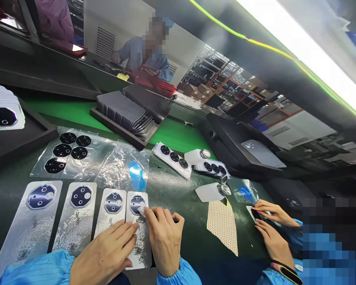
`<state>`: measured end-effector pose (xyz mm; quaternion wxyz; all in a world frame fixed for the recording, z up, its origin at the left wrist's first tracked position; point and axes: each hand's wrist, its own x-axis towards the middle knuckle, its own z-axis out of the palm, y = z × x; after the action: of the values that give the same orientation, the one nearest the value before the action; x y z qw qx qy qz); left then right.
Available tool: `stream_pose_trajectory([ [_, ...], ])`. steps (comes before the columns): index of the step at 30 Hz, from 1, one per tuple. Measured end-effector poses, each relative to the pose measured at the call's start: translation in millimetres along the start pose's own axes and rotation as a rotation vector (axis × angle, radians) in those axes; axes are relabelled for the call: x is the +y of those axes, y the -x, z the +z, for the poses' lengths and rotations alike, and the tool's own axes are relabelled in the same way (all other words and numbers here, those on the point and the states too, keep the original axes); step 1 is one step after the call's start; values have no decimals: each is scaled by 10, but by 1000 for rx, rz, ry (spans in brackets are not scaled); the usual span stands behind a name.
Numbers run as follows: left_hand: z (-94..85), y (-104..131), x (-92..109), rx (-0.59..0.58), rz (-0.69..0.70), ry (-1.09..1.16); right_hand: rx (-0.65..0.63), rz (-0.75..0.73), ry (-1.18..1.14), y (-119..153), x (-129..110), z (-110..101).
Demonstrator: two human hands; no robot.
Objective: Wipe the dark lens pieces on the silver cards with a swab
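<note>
Four silvery panels with dark octagonal windows lie in a row on the dark green bench. My left hand [106, 249] rests flat with fingers extended over the lower parts of the third panel [103, 208] and the rightmost panel [141, 241]. On that rightmost panel, my right hand [166, 233] pinches a small white piece [142, 209] against the edge of its octagon; a dark object shows partly behind the fingers. The two panels further left, one second from left [75, 233] and one leftmost [26, 237], are untouched.
Behind the panels lie plastic bags [115, 162] with black octagonal pieces [55, 165]. White bottles [209, 192], a dotted sheet [222, 225] and a black tray [118, 126] of dark plates stand beyond. At right, a co-worker's hands [273, 225] hold a small piece.
</note>
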<state>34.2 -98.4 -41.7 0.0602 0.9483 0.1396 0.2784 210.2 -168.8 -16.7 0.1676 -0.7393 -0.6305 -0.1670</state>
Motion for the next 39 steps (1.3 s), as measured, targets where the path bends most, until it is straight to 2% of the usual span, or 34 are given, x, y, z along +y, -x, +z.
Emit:
stream_pose_trajectory([
  [25,-4,-17,4,36,-7,5,32,-23,19,34,36,86],
  [34,-25,-22,-4,36,-1,4,14,63,-73,-122,158,-98],
  [39,-12,-19,-4,26,-11,25,-35,-6,-119,-156,53,22],
])
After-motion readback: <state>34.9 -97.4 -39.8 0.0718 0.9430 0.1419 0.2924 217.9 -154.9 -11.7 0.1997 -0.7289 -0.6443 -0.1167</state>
